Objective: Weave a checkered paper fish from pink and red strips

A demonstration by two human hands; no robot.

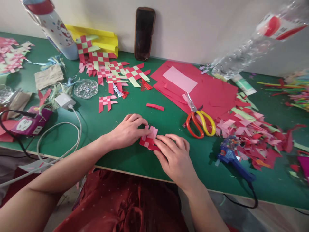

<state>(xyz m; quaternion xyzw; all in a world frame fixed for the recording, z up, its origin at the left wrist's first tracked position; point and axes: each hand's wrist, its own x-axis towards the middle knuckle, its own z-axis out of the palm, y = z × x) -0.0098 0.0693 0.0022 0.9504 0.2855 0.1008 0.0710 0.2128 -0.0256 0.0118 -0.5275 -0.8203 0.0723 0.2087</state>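
Note:
A small woven square of red and pink paper strips (149, 137) lies on the green table (135, 158) near its front edge. My left hand (127, 130) presses on the left side of the weave with curled fingers. My right hand (175, 154) holds its right side, fingertips pinching the strips. Part of the weave is hidden under both hands. A loose red strip (154, 106) lies just beyond them.
Scissors with orange and yellow handles (199, 120) lie on red paper sheets (210, 93). A blue glue gun (233, 158) and a heap of paper scraps (253, 132) sit at right. Finished woven pieces (113, 71), a bottle (54, 27), a phone (144, 33) and a charger cable (65, 101) stand behind and left.

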